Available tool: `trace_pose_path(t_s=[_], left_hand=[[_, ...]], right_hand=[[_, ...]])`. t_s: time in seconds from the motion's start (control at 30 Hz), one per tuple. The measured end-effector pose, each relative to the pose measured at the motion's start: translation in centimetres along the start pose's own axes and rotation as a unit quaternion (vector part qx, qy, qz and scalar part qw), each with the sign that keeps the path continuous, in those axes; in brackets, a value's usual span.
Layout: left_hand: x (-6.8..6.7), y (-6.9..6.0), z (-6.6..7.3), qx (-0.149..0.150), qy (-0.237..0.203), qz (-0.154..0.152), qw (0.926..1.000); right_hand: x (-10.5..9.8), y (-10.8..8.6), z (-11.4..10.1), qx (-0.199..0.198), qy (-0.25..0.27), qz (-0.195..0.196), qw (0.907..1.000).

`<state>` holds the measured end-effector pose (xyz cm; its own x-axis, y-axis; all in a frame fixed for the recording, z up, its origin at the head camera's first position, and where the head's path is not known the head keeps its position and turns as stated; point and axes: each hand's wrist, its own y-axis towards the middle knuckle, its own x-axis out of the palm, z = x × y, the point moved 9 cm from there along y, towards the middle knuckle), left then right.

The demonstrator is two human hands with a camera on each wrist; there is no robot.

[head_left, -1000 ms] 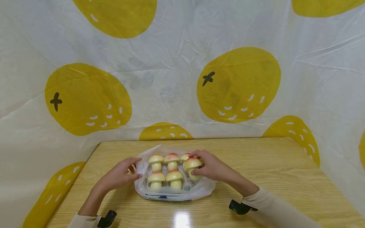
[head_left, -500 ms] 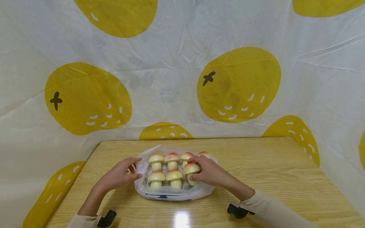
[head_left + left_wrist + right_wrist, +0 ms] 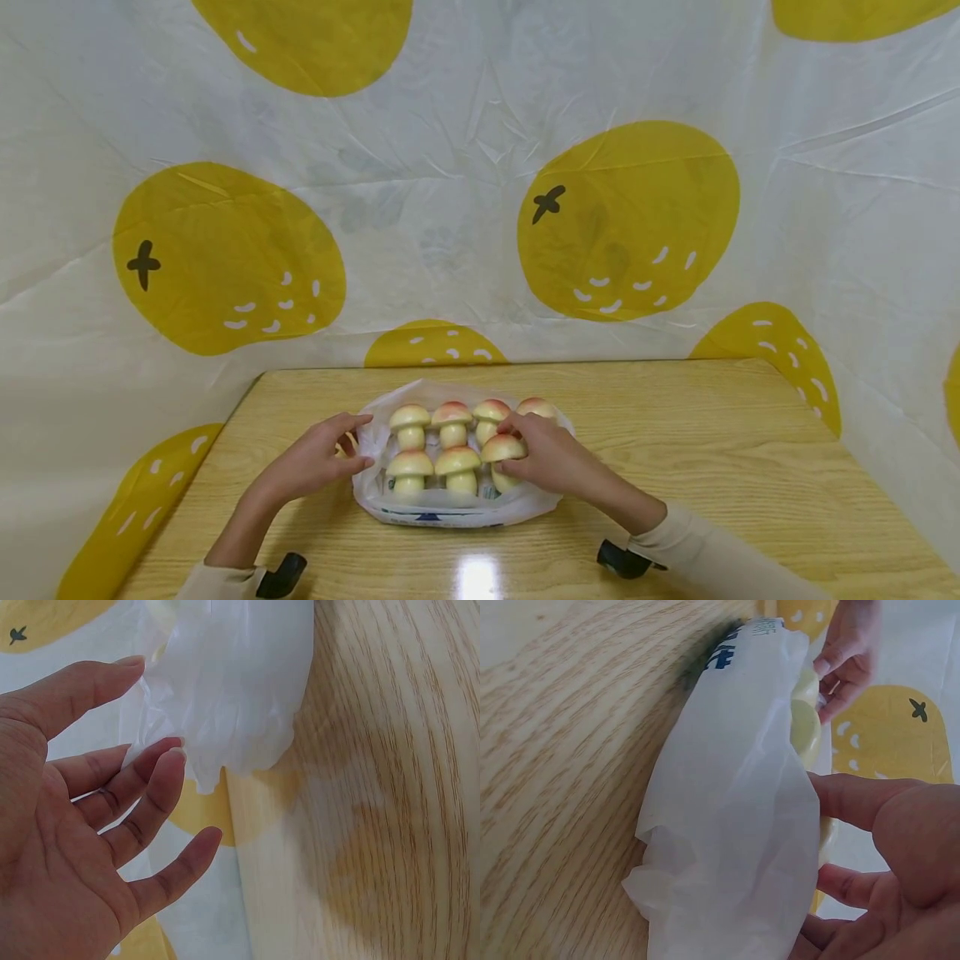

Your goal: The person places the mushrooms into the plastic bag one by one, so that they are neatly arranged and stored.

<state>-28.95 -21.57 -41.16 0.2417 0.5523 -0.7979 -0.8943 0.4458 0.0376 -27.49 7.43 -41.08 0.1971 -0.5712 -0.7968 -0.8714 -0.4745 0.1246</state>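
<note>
A white translucent plastic bag lies wide-mouthed on the wooden table, with several yellow, red-tinged mushrooms standing in two rows inside it. My right hand holds the front-row mushroom at the right, thumb and fingers around its cap and stem. Behind that hand, another mushroom is partly covered. At the bag's left rim, my left hand holds the thin plastic, thumb and fingers spread apart along the edge. In the right wrist view, the bag wall hides most of the mushrooms.
The wooden table extends around the bag. A white cloth printed with large yellow fruits hangs behind and beside it. A dark wrist device sits on the left arm, and another on the right.
My right hand has shifted slightly and settled the front-right mushroom beside its row. The mushroom at the back right has come into view. The left hand has stayed at the bag's rim.
</note>
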Motion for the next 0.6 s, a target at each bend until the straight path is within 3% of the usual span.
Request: trace_pose_path(t_s=[0.23, 0.6], left_hand=[[-0.04, 0.06, 0.04, 0.007, 0.006, 0.002, 1.0], [-0.12, -0.01, 0.11, 0.009, 0.007, 0.003, 0.9999]], right_hand=[[0.04, -0.04, 0.21, 0.015, -0.029, 0.008, 0.9994], [-0.25, -0.15, -0.31, -0.015, -0.056, -0.004, 0.9983]])
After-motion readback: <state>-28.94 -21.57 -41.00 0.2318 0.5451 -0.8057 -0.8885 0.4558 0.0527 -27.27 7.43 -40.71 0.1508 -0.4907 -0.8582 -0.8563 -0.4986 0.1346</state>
